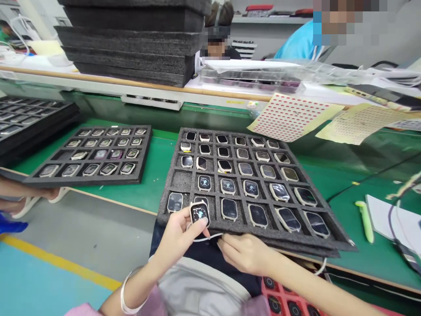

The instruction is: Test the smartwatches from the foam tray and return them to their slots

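Observation:
Between the thumb and fingers of my left hand (182, 230) is a smartwatch case (199, 212) without a strap, its screen lit with a watch face. My right hand (245, 252) is closed around a thin white cable (210, 237) that runs toward the held watch; its far end behind my left fingers is hidden. Both hands are at the front edge of a black foam tray (180, 180). Rows of similar watches sit in its compartments, a few with lit faces, such as one watch (227, 186) near the middle. One compartment at the left holds nothing.
A second foam tray of watches (138, 173) lies left on the green bench (154, 162). Foam trays are stacked on the shelf (131, 48). At right are dotted sticker sheets (292, 116), a green pen-like tool (365, 221) and cables. A red tray (283, 303) sits below. Two people are opposite.

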### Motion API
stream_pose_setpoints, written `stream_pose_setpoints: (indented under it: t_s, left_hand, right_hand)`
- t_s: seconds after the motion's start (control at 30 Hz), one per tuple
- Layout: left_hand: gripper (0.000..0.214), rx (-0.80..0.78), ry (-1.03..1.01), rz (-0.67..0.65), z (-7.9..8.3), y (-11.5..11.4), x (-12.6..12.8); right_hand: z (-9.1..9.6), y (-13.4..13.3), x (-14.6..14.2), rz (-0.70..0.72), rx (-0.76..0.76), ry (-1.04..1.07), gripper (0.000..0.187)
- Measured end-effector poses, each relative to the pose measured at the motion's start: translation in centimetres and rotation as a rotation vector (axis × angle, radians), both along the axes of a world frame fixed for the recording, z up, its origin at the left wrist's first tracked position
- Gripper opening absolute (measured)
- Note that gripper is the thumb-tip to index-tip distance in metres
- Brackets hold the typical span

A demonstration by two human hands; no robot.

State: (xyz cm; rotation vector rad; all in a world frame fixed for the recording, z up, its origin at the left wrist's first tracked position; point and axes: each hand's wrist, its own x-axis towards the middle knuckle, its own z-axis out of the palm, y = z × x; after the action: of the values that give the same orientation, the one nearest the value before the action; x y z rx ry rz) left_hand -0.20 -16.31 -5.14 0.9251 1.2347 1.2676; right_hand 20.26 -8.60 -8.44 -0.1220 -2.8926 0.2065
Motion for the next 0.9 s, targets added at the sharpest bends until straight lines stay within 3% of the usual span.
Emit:
stream_pose_setpoints:
  t_s: [0.13, 0.2, 0.3, 0.4, 0.53, 0.67, 0.77, 0.9]
  left_hand:
    - [0.025, -0.007, -0.010, -0.036, 0.2, 1.5, -0.1]
    - [0.025, -0.014, -0.016, -0.065, 0.2, 1.7, -0.1]
    - [0.031, -0.035, -0.042, -0.108, 0.1, 1.8, 0.0]
    - [0.038, -0.052, -0.084, -0.094, -0.1, 1.9, 0.0]
    - [0.042, -0.028, -0.078, -0.083, 0.3, 2.4, -0.5]
    - [0.037, -0.011, 0.053, -0.083, 1.5, 3.2, -1.0]
    - [0.034, 0.002, 0.101, -0.068, 2.0, 4.1, -1.0]
    - [0.034, 0.016, 0.075, -0.081, 1.5, 5.1, -0.5]
  right_hand:
    - [4.4, 1.4, -0.3, -0.031, -0.476, -0.019, 0.014]
    - [6.7, 2.1, -0.7, -0.089, -0.567, 0.088, 0.018]
    - [8.6, 3.7, -2.0, -0.152, -0.607, 0.130, 0.048]
    - [8.7, 5.5, -3.8, -0.092, -0.625, 0.024, 0.066]
    - [7.9, 7.1, -6.0, -0.037, -0.783, -0.026, 0.051]
    - [7.7, 7.9, -7.0, 0.003, -0.973, -0.019, 0.043]
    - [7.6, 8.4, -6.9, 0.002, -1.020, 0.024, 0.045]
    - [6.9, 8.9, -6.3, -0.036, -1.068, 0.032, 0.042]
